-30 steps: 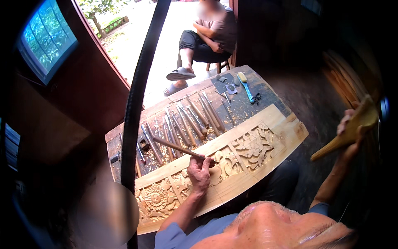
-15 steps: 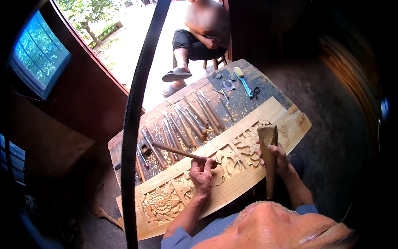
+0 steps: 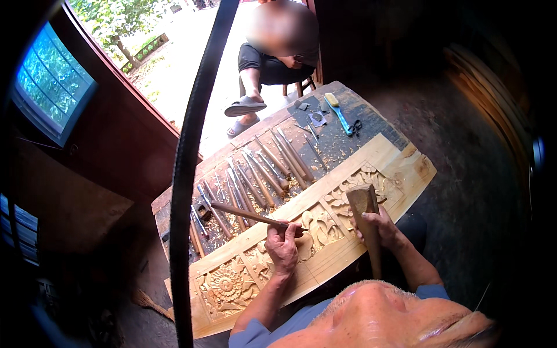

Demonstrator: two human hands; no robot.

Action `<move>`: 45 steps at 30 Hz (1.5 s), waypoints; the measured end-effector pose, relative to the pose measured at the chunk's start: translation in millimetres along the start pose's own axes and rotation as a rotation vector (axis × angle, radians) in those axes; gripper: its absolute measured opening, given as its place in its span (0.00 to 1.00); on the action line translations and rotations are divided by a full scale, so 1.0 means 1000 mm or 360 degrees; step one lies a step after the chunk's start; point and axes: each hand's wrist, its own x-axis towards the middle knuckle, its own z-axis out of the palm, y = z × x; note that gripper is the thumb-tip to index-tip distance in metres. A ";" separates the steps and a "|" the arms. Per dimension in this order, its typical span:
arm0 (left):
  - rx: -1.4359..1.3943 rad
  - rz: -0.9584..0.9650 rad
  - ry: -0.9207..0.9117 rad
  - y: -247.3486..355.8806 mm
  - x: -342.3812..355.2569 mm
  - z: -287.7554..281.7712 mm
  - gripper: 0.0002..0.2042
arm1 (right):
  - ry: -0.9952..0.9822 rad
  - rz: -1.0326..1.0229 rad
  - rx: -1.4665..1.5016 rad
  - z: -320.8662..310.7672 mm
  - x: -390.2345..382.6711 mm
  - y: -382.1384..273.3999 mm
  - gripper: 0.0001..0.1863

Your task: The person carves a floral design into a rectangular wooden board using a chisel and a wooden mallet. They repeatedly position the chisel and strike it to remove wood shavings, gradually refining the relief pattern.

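Mallet brought down to the carving, chisel set

The right hand (image 3: 380,227), raised off to the side a second ago, now grips the wooden mallet (image 3: 365,223) over the carved panel (image 3: 325,220); the left hand (image 3: 282,243) clamps the chisel (image 3: 249,215) — tip seemingly on the relief — so striking looks underway, spare chisels (image 3: 261,174) across the desk (image 3: 371,124)

Pale, matt, rough-carved wooden panel (image 3: 348,191)

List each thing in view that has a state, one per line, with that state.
chisel: held slanted, tip on the carved panel
left hand: closed around the chisel
wooden mallet: gripped, head over the panel
right hand: closed on the mallet handle
carved panel: flat on the workbench, partly carved
spare chisels: lying in a row, unused
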 end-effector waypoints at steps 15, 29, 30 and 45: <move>-0.0042 -0.0086 -0.0035 -0.001 0.000 0.011 0.08 | 0.0154 0.0043 -0.0087 0.003 -0.010 -0.005 0.24; 0.0012 -0.0064 -0.0022 0.003 0.001 0.008 0.06 | 0.0024 0.0042 -0.0138 0.021 -0.012 -0.019 0.25; -0.0027 -0.0087 0.0013 0.001 0.000 0.009 0.05 | 0.0023 0.0087 -0.0179 0.020 -0.013 -0.022 0.25; -0.0046 -0.0052 0.0000 -0.004 -0.001 -0.001 0.06 | -0.0035 -0.0072 -0.0227 0.012 -0.007 -0.007 0.21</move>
